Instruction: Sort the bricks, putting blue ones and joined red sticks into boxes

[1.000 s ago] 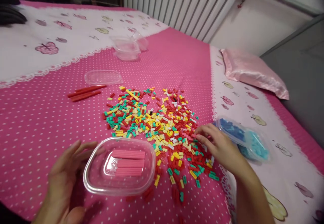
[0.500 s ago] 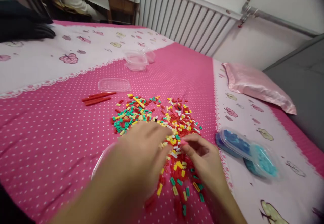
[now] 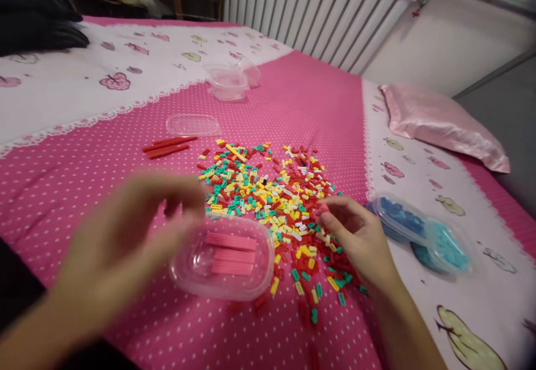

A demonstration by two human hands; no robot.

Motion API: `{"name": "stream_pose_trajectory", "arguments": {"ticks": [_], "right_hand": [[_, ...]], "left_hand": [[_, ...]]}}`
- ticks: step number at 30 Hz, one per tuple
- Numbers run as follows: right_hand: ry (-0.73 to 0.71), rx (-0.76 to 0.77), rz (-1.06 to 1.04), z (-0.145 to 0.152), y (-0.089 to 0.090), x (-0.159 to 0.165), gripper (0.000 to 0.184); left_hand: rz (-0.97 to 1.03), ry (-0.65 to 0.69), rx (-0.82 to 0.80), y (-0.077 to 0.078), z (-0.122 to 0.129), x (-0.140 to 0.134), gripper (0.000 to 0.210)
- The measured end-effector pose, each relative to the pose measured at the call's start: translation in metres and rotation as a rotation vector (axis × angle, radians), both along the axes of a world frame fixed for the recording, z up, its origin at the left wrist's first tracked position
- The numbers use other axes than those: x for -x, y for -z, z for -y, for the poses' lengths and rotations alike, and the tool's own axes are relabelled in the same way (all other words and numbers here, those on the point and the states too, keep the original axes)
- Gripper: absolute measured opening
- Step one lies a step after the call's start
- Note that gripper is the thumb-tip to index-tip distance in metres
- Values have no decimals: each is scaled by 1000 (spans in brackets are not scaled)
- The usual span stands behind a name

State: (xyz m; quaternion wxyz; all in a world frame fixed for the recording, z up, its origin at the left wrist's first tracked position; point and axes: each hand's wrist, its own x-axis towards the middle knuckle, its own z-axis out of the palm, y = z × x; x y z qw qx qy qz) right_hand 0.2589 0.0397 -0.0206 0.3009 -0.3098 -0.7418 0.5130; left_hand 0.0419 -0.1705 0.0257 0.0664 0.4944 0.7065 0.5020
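My right hand is at the right edge of a loose pile of small building bricks, its thumb and fingertips pinched on a small pink brick. My left hand hovers at the left side of a clear plastic tub, smeared by motion. Its fingers are curved, but whether they hold anything is unclear. Inside the tub lie several pink bars of joined bricks. The pile mixes red, yellow, green, cream and white pieces.
Red sticks lie beside a clear lid beyond the pile. Farther back are more clear containers. To the right stand tubs of blue bricks and turquoise bricks. A pink pillow rests near the radiator.
My left hand has moved from over the pile to the left, uncovering the tub with the pink bars. My right hand keeps its pinch by the pile. The view has tipped slightly downward.
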Motion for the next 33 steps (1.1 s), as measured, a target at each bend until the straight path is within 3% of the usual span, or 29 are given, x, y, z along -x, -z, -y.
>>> {"name": "stream_pose_trajectory", "arguments": {"ticks": [1, 3, 5, 7, 9, 11, 14, 18, 21, 26, 33], "right_hand": [[2, -5, 15, 1, 0, 1, 20], [35, -10, 35, 1, -3, 2, 24], [86, -13, 41, -2, -11, 4, 30], [135, -30, 45, -5, -23, 10, 36], [173, -56, 47, -6, -35, 22, 37], [196, -87, 26, -4, -39, 39, 34], [250, -118, -52, 1, -28, 64, 31], [264, -83, -70, 8, -3, 77, 21], [231, -52, -69, 10, 5, 73, 18], [216, 12, -43, 8, 2, 64, 16], [247, 81, -88, 7, 5, 62, 13]], "left_hand": [[9, 42, 48, -5, -2, 30, 18], [11, 262, 298, -9, -21, 76, 24], [-2, 512, 345, -10, -57, 97, 31], [10, 655, 275, -11, -102, 93, 33], [-26, 858, 263, -13, -146, 76, 34], [4, 979, 217, -11, -177, 58, 30], [92, 959, 103, 6, -195, 47, 22], [115, 902, 65, 29, -183, 56, 12], [17, 904, 72, 28, -174, 58, 8], [-50, 839, 220, 19, -173, 51, 11], [-10, 867, 250, 29, -175, 46, 14]]}}
